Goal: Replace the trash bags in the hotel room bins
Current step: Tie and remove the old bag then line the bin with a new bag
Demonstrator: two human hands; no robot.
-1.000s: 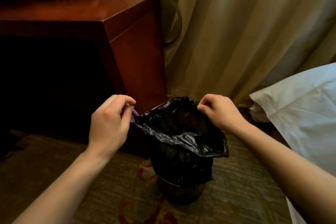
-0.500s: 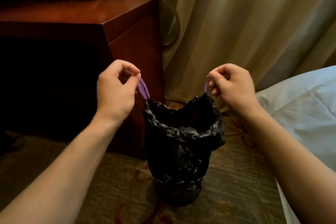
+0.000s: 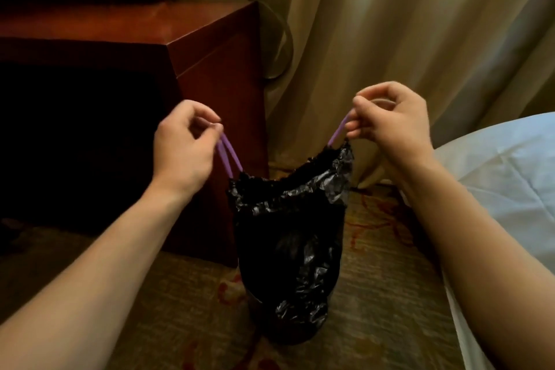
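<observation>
- Trash bag point(image 3: 288, 234), black and crinkled, stands upright on the carpet point(image 3: 375, 294) in the head view. Its long axis runs straight up and down, and its mouth sags in a shallow curve between two raised corners.
- The bag lies below and between the hands, with a wooden cabinet point(image 3: 210, 84) to its left and a white bed sheet point(image 3: 495, 174) to its right.
- The left hand point(image 3: 180, 144) pinches a purple drawstring loop point(image 3: 229, 159) at the near-left corner, fingers curled round it.
- The right hand point(image 3: 390, 123) pinches the other purple drawstring point(image 3: 339, 132) at the far-right corner, sitting a little higher and farther off.
- Both strings slant down and inward to the mouth, each hand equally close to its own corner.
- I cannot tell the bin from the bag's dark foot.
- My judgement: lifting the bag clear calls for a straight upward pull, both hands rising evenly.
</observation>
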